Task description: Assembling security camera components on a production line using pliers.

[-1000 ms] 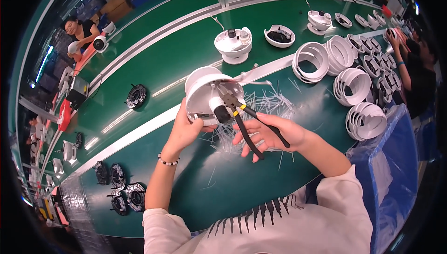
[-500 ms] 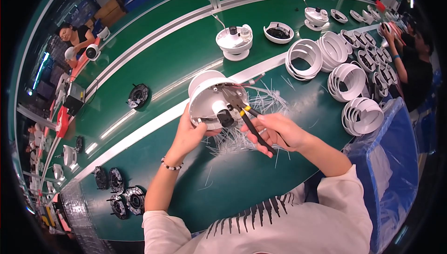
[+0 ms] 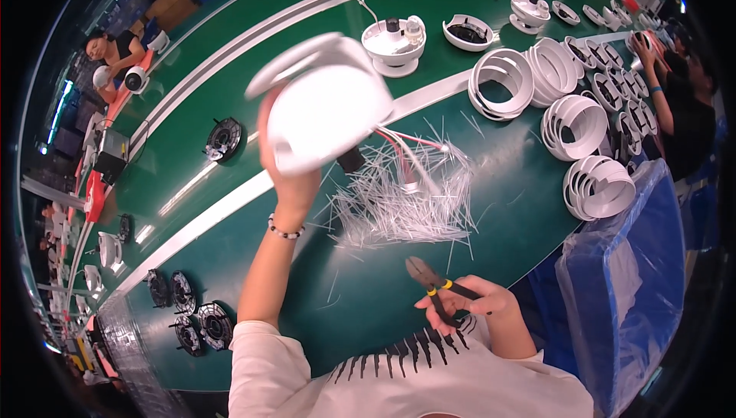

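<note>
My left hand (image 3: pixel 287 177) holds a white dome-shaped housing (image 3: pixel 326 104) lifted above the green conveyor table (image 3: pixel 230 249). Red and white wires (image 3: pixel 406 150) and a small black part hang from its underside. My right hand (image 3: pixel 468 304) is low, close to my body, gripping black side cutters (image 3: pixel 431 286) with yellow-banded handles, jaws pointing up and left. A heap of cut white cable-tie ends (image 3: pixel 406 199) lies on the table between the two hands.
Stacks of white rings (image 3: pixel 571 123) crowd the right side. A white base unit (image 3: pixel 393 44) and another shell (image 3: pixel 468 32) sit on the far belt. Black round parts (image 3: pixel 188 314) lie at lower left, one more (image 3: pixel 223 139) further up. A blue plastic bag (image 3: pixel 632 265) hangs at right. Other people work at left and right.
The left hand has raised and turned the white housing upward and leftward, blurring it. The right hand with the cutters has pulled away from the housing, down toward my body.
</note>
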A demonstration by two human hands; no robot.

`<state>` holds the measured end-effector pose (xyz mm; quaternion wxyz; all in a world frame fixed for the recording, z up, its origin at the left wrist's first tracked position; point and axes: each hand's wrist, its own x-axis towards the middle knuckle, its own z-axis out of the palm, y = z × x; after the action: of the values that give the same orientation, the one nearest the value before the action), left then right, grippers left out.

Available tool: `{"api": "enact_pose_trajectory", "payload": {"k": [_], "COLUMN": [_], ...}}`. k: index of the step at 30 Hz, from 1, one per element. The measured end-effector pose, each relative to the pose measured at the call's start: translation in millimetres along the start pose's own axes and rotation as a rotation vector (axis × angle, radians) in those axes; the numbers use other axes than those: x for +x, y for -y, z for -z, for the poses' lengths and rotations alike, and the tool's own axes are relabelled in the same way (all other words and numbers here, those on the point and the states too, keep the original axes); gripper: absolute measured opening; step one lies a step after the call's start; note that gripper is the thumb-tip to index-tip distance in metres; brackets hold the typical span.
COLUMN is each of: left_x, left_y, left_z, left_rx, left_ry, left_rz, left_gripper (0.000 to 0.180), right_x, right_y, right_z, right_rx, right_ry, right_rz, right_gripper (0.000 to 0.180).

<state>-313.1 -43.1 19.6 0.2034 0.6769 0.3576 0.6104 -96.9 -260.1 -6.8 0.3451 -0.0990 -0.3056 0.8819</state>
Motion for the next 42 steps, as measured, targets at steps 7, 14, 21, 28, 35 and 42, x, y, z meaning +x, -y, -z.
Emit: {"api": "enact_pose_trajectory", "payload": {"k": [7, 14, 21, 28, 35, 42], "left_x": [29.6, 61.4, 69.3, 109.7, 83.3, 80.7], "left_y": [35.9, 121.7, 108.1, 227.3, 231.7, 198.4], "left_z": [-31.9, -44.2, 16.7, 159.3, 104.6, 95.5], "left_rx": [-1.264, -1.065, -0.375, 0.958, 0.807, 0.590], "left_ry": [0.268, 0.026, 0.567, 0.439, 0.652, 0.229], "left_rz": [1.285, 1.268, 1.110, 0.129, 0.393, 0.484], "left_gripper": [0.025, 0.026, 0.051, 0.046, 0.063, 0.054], "right_x": [33.4, 62.0, 60.8, 64.9, 42.3, 41.4], "right_y": [4.0, -17.7, -20.0, 187.7, 274.2, 258.0], "right_z": [-19.5, -26.8, -14.4, 32.7, 139.2, 47.4], "right_rx": [-1.112, -1.885, -1.782, -2.368, -2.403, -2.455], "right_ry": [-0.090, -0.077, 0.027, -1.080, -1.177, -1.097], "right_rz": [-0.173, -0.004, -0.033, 0.721, 0.423, 1.039], "right_gripper": [0.053, 0.062, 0.065, 0.038, 0.026, 0.022]}}
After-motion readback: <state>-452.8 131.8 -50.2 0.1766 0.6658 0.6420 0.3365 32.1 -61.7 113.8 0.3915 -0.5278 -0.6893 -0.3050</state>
